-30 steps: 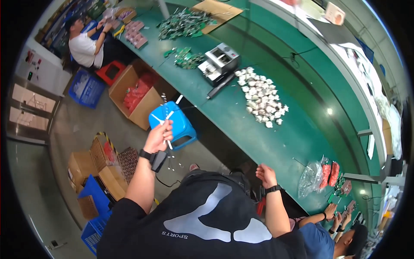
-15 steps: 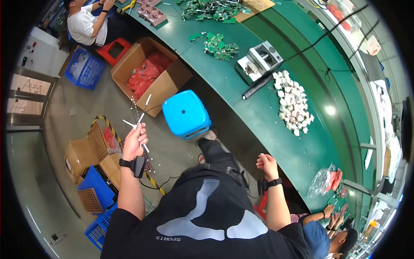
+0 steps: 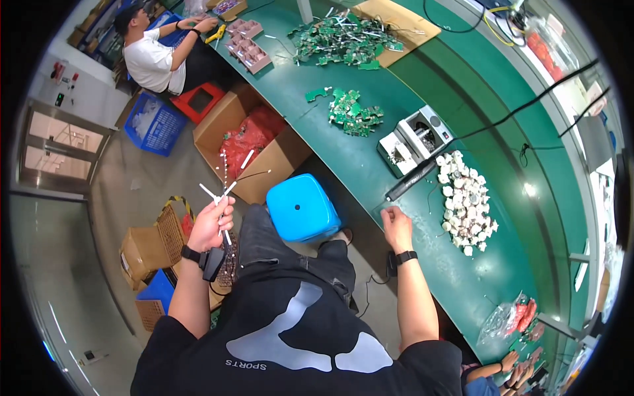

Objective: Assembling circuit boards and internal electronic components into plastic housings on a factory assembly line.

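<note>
My left hand [image 3: 216, 223] is closed round a bundle of thin wires with white sleeves [image 3: 228, 189], held up over the floor at the left. Several wire ends fan out above the fist, and more hang beneath it. My right hand [image 3: 397, 230] is at the near edge of the green table [image 3: 360, 175], fingers loosely bent and a little apart, with nothing seen in them. Just beyond its fingertips lies a black rod-shaped tool [image 3: 411, 182], beside a grey-white boxy device [image 3: 415, 140]. A pile of small white parts [image 3: 465, 204] is to the right.
Green circuit boards lie in a small heap [image 3: 354, 112] and a larger heap [image 3: 340, 39]. A blue stool [image 3: 302, 208] stands under the table edge, beside a cardboard box [image 3: 281, 142] with red bags. Co-workers sit at far left and lower right. A black cable [image 3: 512, 121] crosses above the table.
I have moved toward the stool, and the whole view has shifted. My right hand has gone forward to the table edge near the black tool. My left hand still grips the wires.
</note>
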Motion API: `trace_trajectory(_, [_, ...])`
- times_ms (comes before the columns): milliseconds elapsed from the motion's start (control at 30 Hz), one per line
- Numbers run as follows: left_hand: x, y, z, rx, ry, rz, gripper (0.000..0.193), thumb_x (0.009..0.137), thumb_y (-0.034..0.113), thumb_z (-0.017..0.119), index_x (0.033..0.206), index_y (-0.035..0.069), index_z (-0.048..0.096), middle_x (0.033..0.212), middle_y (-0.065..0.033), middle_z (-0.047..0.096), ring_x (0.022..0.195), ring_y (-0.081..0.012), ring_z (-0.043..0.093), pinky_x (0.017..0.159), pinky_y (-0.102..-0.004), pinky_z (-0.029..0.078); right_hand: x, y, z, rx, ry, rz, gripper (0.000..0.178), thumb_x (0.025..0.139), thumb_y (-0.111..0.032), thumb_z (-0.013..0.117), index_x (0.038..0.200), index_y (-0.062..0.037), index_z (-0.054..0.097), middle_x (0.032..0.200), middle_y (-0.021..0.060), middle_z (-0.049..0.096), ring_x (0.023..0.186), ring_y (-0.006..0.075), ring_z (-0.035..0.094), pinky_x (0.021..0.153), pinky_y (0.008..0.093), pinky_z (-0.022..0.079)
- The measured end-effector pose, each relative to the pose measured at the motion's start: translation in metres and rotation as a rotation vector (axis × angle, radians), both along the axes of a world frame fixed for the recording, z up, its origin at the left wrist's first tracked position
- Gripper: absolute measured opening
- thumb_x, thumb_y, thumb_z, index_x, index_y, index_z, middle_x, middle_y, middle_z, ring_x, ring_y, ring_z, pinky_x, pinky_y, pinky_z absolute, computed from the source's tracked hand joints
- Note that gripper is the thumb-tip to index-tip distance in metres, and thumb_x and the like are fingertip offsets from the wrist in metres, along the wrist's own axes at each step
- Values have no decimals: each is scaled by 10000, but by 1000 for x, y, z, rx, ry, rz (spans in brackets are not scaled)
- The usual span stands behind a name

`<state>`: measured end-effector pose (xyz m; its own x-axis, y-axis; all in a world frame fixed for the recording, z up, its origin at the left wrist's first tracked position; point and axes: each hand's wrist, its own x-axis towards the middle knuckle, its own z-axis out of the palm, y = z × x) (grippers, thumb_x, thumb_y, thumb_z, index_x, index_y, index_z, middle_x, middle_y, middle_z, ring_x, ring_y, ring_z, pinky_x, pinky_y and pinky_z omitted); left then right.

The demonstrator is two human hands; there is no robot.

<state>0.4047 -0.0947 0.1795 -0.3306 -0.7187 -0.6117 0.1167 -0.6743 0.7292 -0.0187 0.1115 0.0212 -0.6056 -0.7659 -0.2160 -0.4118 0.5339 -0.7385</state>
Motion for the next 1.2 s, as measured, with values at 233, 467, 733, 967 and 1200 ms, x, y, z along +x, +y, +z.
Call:
trace_trajectory(233, [-88,-69,16,-94,-159,-316,215,1101,233,560,1143,33,626,801,45,523,604,-30,389,526,-202,326,27,33,-41,-78,-120,-201,272,973,-286,690,1019,-21,728,799,131,757,719,252,741,714,356,575])
trace_trajectory(467, [-222,-146,5,-426,-326,-768,211,1098,235,565,1137,44,648,808,70,511,607,-17,378,528,-200,309,100,90,-81,-24,-237,-388,228,976,-248,689,1017,-26,724,785,123,752,734,238,750,705,359,574])
trace_trajectory(733, [-367,-182,-126,-180,61,-1017,249,1100,267,566,1167,36,627,851,40,569,665,-52,483,584,-221,408,128,-10,-55,1,-84,-491,214,982,-228,691,1035,-23,719,822,133,755,780,243,754,734,359,579])
trace_trajectory(967, [-399,-175,-170,-281,204,-1065,420,1087,290,588,1379,-9,541,1265,-86,646,1135,-183,627,1004,-318,495,151,-99,-31,-162,-133,-556,195,984,-176,701,1065,2,706,834,132,743,767,196,737,726,326,578])
trace_trajectory(1200, [-349,-240,-176,-630,269,-1171,599,1062,250,631,1552,-22,421,1559,-188,502,1454,-262,480,1187,-362,396,148,-135,-35,-242,3,-636,169,967,-111,718,1071,22,700,858,121,734,758,157,717,711,303,575])
